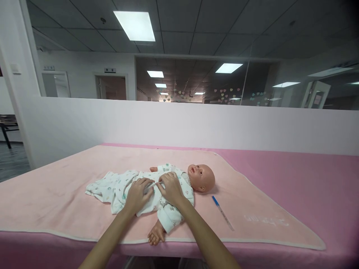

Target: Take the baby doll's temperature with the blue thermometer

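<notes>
A baby doll [206, 178] lies on its back, head to the right, dressed in a white patterned baby outfit [106, 186]. Over the doll's belly, my left hand [139, 194] is closed, its fingers pinching the front of the outfit. My right hand [171, 186] rests on the chest, thumb and fingers closed on the same cloth a little to the right. A thin white strip of fabric shows between the two hands. One bare doll hand [157, 233] sticks out of the near sleeve; the far one shows beyond the body.
Right of the doll lies a clear stick with a blue cap [221, 213], like a thermometer. Beneath everything is a peach blanket [56, 190] on a pink-covered table [308, 186]. A low white wall [196, 123] with glass above stands behind.
</notes>
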`<action>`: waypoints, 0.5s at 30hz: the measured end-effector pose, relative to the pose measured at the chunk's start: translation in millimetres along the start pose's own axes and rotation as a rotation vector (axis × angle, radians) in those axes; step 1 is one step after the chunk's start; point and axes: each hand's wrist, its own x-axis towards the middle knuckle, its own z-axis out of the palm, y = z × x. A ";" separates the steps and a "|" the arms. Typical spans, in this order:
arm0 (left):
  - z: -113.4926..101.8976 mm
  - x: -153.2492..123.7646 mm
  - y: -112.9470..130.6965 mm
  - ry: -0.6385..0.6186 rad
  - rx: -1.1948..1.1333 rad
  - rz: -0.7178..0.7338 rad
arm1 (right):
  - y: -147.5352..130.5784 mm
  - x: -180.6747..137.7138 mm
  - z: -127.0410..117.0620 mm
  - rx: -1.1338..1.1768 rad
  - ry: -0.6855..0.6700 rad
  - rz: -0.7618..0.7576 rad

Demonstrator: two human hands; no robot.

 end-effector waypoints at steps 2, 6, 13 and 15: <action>0.2 0.4 0.4 0.002 -0.001 0.004 | 0.1 0.2 1.2 -0.003 -0.001 0.014; 1.7 0.8 1.6 -0.007 0.046 0.040 | 0.5 0.2 4.3 -0.012 -0.002 0.041; 5.5 1.8 -0.3 -0.049 0.064 0.037 | 1.8 0.3 6.2 -0.007 -0.005 0.046; 6.6 2.2 -0.8 -0.053 0.066 0.023 | 1.9 0.4 6.3 -0.001 -0.007 0.049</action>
